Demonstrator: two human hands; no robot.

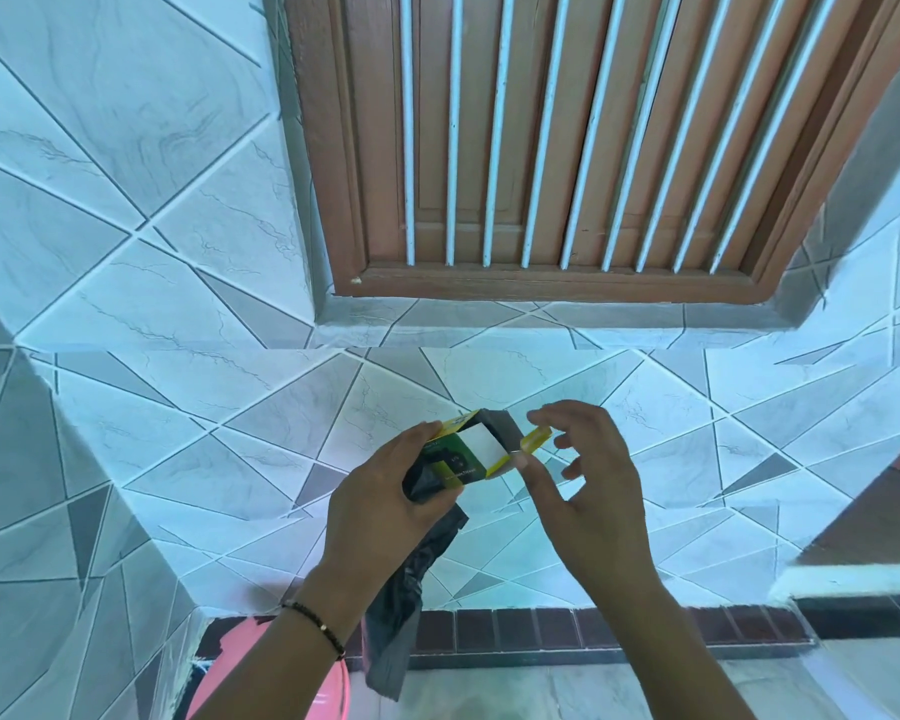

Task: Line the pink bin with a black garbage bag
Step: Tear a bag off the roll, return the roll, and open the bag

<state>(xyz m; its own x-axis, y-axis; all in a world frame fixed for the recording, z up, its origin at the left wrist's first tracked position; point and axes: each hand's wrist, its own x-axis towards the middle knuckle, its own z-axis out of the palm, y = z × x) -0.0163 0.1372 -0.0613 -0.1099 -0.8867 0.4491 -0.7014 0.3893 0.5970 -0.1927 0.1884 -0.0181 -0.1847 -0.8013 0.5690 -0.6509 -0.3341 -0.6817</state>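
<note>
Holding: left hand [380, 491] grips a yellow-green box [463, 454] with a black bag [406, 605] pinched under it.
Right hand [583, 475]: fingers narrow, pinching the box's open flap [533, 440].
Bag: hangs down from the left grip, lower end beside the bin.
Bin [281, 672]: pink, at the bottom edge under the left wrist.
Room: tiled wall [178, 407] close ahead; barred wooden window [567, 148] above; open floor lower right.

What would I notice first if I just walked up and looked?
Two hands in the middle: the left hand holds a yellow-green box with a black garbage bag dangling below, while the right hand pinches the box's open flap. A pink bin peeks in at the bottom left.
</note>
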